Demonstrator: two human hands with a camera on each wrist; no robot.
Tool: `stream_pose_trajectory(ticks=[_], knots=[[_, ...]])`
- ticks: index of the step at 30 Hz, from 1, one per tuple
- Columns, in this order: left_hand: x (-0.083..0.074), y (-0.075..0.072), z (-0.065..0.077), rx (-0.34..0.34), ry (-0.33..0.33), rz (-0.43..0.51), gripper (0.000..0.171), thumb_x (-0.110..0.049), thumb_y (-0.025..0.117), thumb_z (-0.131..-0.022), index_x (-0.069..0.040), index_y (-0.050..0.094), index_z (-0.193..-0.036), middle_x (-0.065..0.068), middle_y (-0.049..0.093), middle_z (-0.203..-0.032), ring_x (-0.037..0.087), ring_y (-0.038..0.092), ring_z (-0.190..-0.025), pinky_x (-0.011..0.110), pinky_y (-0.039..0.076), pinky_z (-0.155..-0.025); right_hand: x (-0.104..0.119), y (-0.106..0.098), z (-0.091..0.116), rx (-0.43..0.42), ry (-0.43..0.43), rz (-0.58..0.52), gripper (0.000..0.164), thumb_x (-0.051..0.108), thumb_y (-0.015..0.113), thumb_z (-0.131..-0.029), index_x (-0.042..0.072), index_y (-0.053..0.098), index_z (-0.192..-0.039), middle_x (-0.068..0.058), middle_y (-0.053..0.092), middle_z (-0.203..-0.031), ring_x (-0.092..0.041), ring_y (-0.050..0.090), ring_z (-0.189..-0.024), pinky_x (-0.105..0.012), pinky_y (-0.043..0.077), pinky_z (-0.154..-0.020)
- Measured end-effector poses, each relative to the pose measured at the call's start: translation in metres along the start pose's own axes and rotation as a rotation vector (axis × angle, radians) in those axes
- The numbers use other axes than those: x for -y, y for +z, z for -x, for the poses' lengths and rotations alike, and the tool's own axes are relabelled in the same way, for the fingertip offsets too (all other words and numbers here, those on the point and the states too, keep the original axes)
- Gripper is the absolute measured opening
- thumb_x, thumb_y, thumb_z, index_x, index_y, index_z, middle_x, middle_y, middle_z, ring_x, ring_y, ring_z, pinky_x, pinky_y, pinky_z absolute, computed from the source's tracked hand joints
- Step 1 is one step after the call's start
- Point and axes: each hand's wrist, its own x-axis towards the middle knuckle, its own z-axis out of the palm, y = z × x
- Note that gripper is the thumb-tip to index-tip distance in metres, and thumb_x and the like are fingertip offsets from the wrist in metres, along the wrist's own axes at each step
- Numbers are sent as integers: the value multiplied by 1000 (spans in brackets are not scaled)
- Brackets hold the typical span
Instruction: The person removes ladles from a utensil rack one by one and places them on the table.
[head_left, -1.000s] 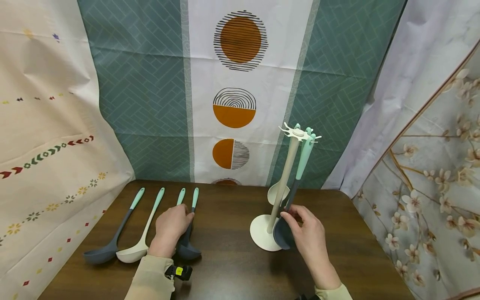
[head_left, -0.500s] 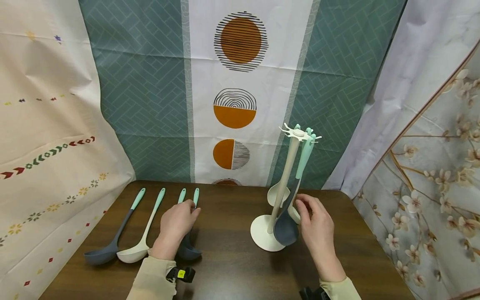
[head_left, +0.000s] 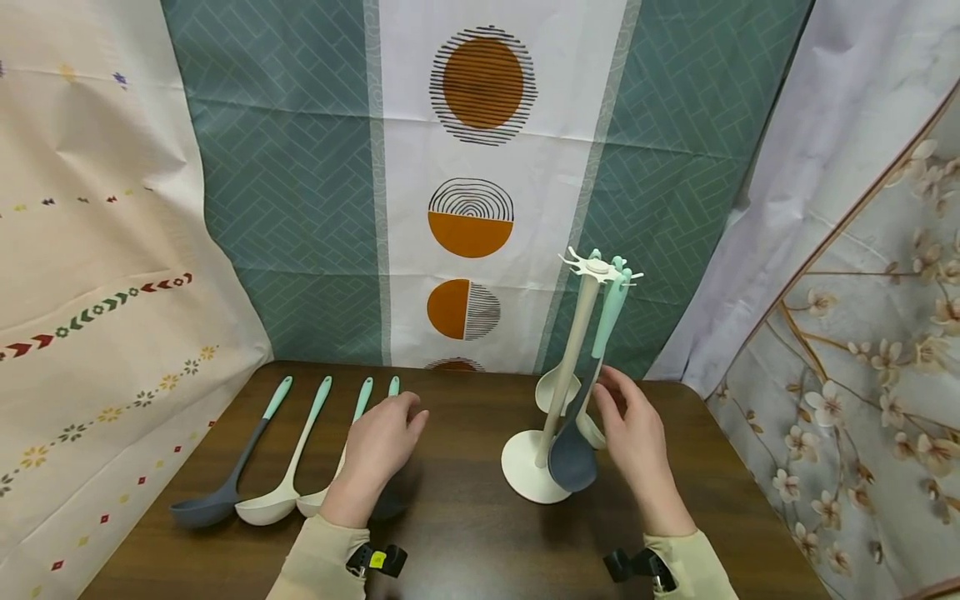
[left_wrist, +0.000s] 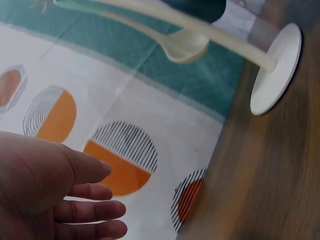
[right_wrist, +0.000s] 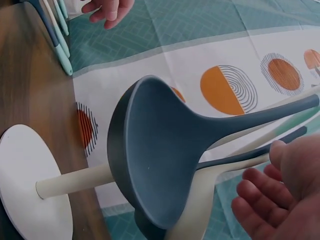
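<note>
My left hand point(head_left: 386, 437) is over the rightmost ladle on the table, which it partly hides, fingers loosely bent and holding nothing. In the left wrist view its thumb and fingers stand apart. My right hand point(head_left: 633, 433) is just right of a utensil stand point(head_left: 573, 358), fingertips beside the hanging ladles. A dark blue ladle point(head_left: 573, 462) with a mint handle hangs at the front, its bowl low by the round base. Behind it hangs a cream ladle point(head_left: 591, 432), partly hidden; another cream ladle point(head_left: 551, 392) hangs at the back. In the right wrist view the right fingers are parted.
A dark blue ladle point(head_left: 206, 508) and a cream ladle point(head_left: 270, 506) lie on the wooden table point(head_left: 465, 533) at left, with another cream ladle point(head_left: 311, 502) beside them, partly behind my left hand. Patterned cloths point(head_left: 468, 125) hang close behind and on both sides.
My right hand has let go of the front dark blue ladle's bowl and moved up and right along the stand. My left hand has drifted right and lifted off the ladles.
</note>
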Motion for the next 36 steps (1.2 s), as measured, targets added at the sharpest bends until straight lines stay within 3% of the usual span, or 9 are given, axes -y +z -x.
stream_pose_trajectory(ticks=[6,10,17,28,36], knots=[[-17,5,2,-2,33,31,23,-25,80,-103,-9,78,-119,1,73,-92,14,59,-67,38,54,-63,0,-1,-5,22,10,-22,38,24,64,-115,8,67,-149,-13,74,-126,-27,69,-111,-31,53,-93],[-25,4,2,-16,57,39,24,-26,81,-103,-9,78,-120,0,73,-94,13,59,-69,37,55,-64,-1,0,-7,8,-3,-49,31,22,64,-114,8,72,-140,-12,76,-116,-24,65,-101,-24,49,-84],[-39,2,2,-56,122,67,22,-24,81,-103,-10,79,-120,1,74,-96,15,62,-73,40,56,-67,-3,1,-10,-4,-21,-58,22,19,67,-112,7,77,-128,-10,74,-103,-22,62,-92,-22,48,-76],[-64,7,6,-96,220,106,20,-19,81,-103,-9,79,-120,-2,73,-95,14,64,-75,36,56,-66,-1,-1,-7,4,-22,-22,23,23,70,-111,7,77,-127,-9,75,-103,-23,63,-93,-24,49,-76],[-83,10,9,-90,243,158,22,-21,81,-103,-11,79,-123,-1,75,-99,15,67,-82,35,58,-71,2,-1,-3,-7,-34,-4,20,22,73,-109,8,78,-123,-7,74,-99,-23,63,-89,-26,49,-74]])
